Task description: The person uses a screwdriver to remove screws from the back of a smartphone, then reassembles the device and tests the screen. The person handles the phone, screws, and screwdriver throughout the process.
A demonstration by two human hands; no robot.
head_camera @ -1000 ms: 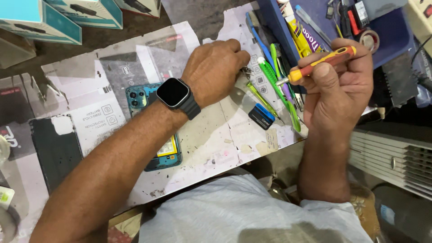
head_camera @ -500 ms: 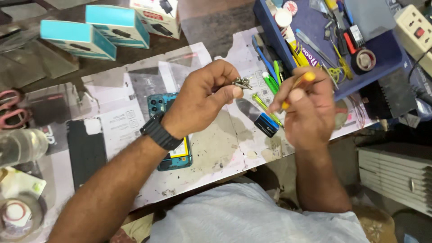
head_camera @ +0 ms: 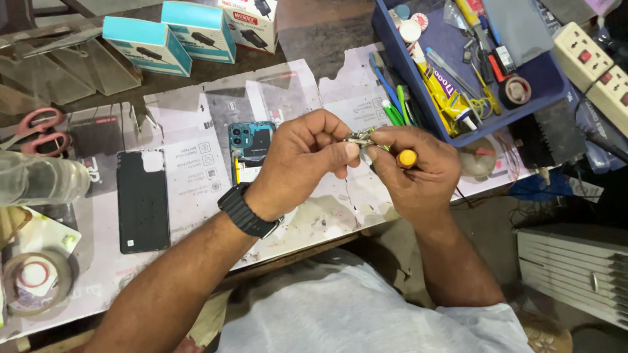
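head view: left hand [head_camera: 302,163] now pinched shut on a small metal part [head_camera: 359,138], lifted off the paper-covered bench [head_camera: 196,170] where it pressed a second ago. right hand [head_camera: 415,171] drawn in from the blue tray [head_camera: 418,98], fingers closed round the orange-handled screwdriver [head_camera: 407,157], tip lost behind the part. both hands meeting above the bench edge, well above the opened teal phone [head_camera: 251,147]. means fine work on the held part, judging by the grip. black back cover [head_camera: 142,199] lying flat further left.
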